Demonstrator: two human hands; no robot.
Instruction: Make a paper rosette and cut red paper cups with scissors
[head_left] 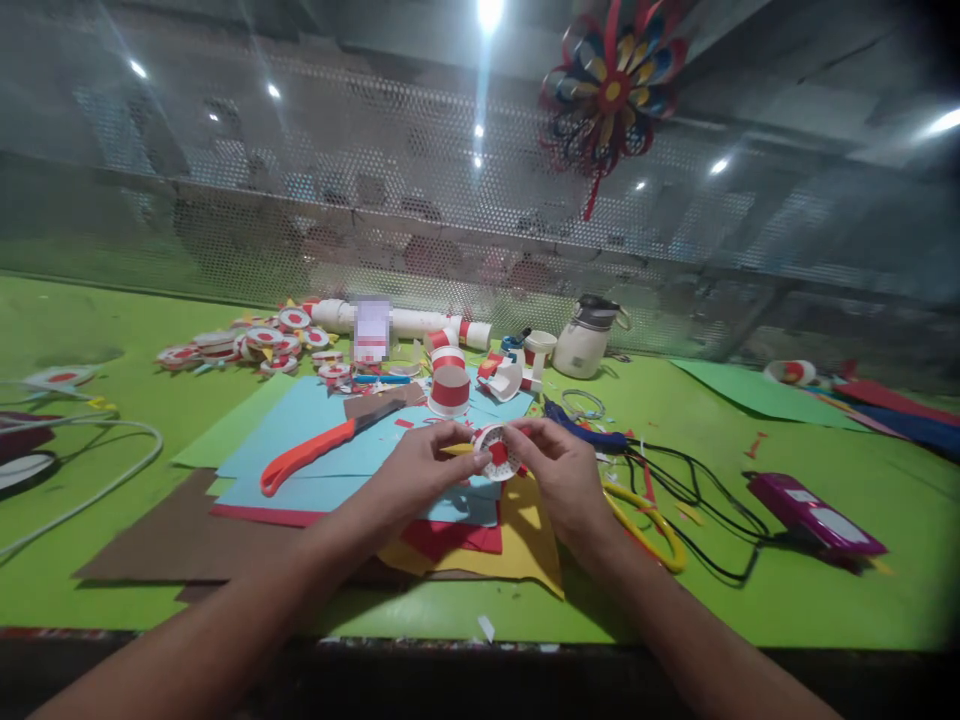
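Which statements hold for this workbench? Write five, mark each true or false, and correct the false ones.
1. The left hand and right hand both grip a small round red-and-white piece. True.
2. The orange-handled tool lies to the right of both hands. False: the orange-handled tool lies to their left, on blue sheets.
3. A purple device lies to the right of the right hand. True.
4. The white bottle with the dark lid lies on its side. False: the white bottle stands upright.
5. A flower-shaped ornament shows above the bottle in the picture. True.
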